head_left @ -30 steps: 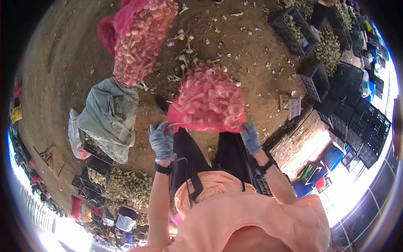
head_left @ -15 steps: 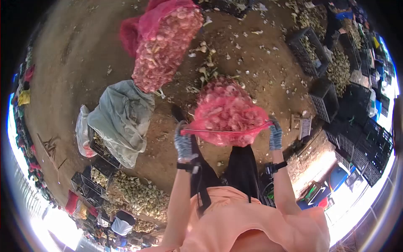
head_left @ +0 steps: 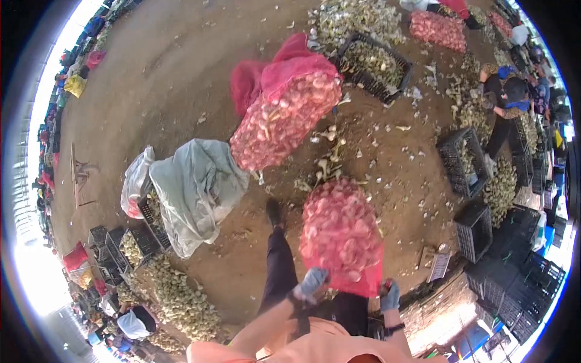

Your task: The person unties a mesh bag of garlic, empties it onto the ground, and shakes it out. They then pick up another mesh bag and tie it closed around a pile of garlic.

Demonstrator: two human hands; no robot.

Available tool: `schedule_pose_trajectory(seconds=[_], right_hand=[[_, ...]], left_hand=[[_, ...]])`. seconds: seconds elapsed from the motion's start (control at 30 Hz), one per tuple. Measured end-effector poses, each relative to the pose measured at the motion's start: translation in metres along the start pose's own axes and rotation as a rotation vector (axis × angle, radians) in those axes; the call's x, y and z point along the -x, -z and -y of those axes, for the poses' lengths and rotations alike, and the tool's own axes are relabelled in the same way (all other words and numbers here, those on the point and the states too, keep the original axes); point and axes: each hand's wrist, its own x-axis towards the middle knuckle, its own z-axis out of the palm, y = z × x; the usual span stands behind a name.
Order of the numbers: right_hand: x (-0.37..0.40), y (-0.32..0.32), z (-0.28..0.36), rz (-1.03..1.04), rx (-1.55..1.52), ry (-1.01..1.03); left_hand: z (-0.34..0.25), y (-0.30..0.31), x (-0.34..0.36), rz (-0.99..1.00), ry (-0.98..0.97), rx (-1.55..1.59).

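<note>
Red mesh sack (head_left: 342,233), bulging with pale bulbs, is clamped by left hand (head_left: 311,283) and right hand (head_left: 390,297).

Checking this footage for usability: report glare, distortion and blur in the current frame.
Head view: strong fisheye bending, black corners; daylight blown out white at the left and lower right edges; the red mesh sack, gripped by the left hand and right hand, is sharp, evenly lit.

Grey tarp (head_left: 200,187) beside a full red sack (head_left: 281,118) — black crates (head_left: 474,233) nearby.
</note>
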Motion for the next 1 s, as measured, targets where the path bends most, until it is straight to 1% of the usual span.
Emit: schedule_pose_trajectory(seconds=[0.03,0.07,0.1,0.13,0.17,0.2,0.23,0.27,0.3,0.33,0.37,0.4,0.43,0.47,0.5,0.53,0.57,0.6,0.63,0.67,0.73,0.77,0.8,0.87,0.9,0.93,0.97,1.0], right_hand=[[0.001,0.009,-0.001,0.003,-0.005,0.021],[0.003,0.017,-0.006,0.0,0.244,0.068],[0.005,0.022,-0.008,-0.002,0.495,0.113],[0.012,0.009,0.006,0.006,0.491,0.131],[0.03,-0.018,0.033,-0.014,0.424,0.095],[0.046,-0.035,0.051,-0.038,0.349,0.06],[0.057,-0.033,0.064,0.026,0.415,0.139],[0.074,-0.03,0.075,0.008,0.408,0.148],[0.093,-0.038,0.1,0.063,0.387,0.199],[0.109,-0.05,0.126,0.125,0.369,0.255],[0.126,-0.061,0.149,0.175,0.364,0.308],[0.143,-0.073,0.168,0.171,0.368,0.312],[0.162,-0.084,0.182,0.152,0.337,0.376],[0.175,-0.093,0.194,0.134,0.306,0.445],[0.183,-0.096,0.207,0.13,0.311,0.446],[0.191,-0.093,0.217,0.157,0.337,0.523],[0.201,-0.093,0.225,0.186,0.36,0.59],[0.212,-0.102,0.238,0.27,0.274,0.576],[0.222,-0.105,0.248,0.303,0.274,0.585],[0.23,-0.105,0.256,0.33,0.277,0.595],[0.24,-0.108,0.258,0.353,0.182,0.701],[0.242,-0.1,0.261,0.409,0.194,0.684],[0.245,-0.099,0.259,0.389,0.133,0.637],[0.245,-0.092,0.24,0.29,0.041,0.532],[0.241,-0.082,0.224,0.301,0.081,0.465],[0.235,-0.074,0.191,0.187,0.064,0.437],[0.231,-0.065,0.167,0.061,0.102,0.271],[0.223,-0.06,0.15,0.113,0.127,0.065]], left_hand=[[-0.03,0.03,-0.004,0.291,0.076,-0.047],[-0.04,0.043,-0.005,0.283,0.06,-0.055],[-0.043,0.055,-0.002,0.171,0.082,-0.042],[-0.047,0.069,0.0,0.054,0.11,-0.032],[-0.054,0.085,0.001,0.194,0.245,0.178],[-0.053,0.102,0.001,0.187,0.232,0.157],[-0.052,0.118,0.001,0.026,0.101,-0.007],[-0.057,0.129,0.002,-0.131,-0.033,-0.152],[-0.064,0.135,0.001,-0.293,-0.166,-0.285],[-0.067,0.138,-0.005,-0.507,-0.078,-0.039],[-0.072,0.151,-0.009,-0.445,-0.046,0.061],[-0.077,0.168,-0.009,-0.376,-0.007,0.16],[-0.092,0.193,-0.005,-0.37,-0.008,0.166],[-0.113,0.225,-0.003,-0.247,0.201,0.54],[-0.125,0.246,-0.004,-0.113,0.41,0.913],[-0.13,0.25,-0.003,-0.102,0.416,0.926],[-0.135,0.252,0.003,-0.207,0.212,0.838],[-0.139,0.256,0.008,-0.308,0.012,0.745],[-0.153,0.291,0.01,-0.195,0.157,0.98],[-0.16,0.304,0.014,-0.17,0.173,0.999],[-0.167,0.318,0.016,-0.271,-0.04,0.909],[-0.169,0.321,0.017,-0.252,-0.025,0.984],[-0.169,0.315,0.021,-0.225,-0.009,1.004],[-0.163,0.302,0.029,-0.052,0.265,1.316],[-0.154,0.284,0.037,0.067,0.32,1.345],[-0.139,0.243,0.052,0.08,0.325,1.352],[-0.12,0.188,0.071,-0.058,0.291,1.149],[-0.104,0.149,0.082,-0.191,0.256,0.939]])
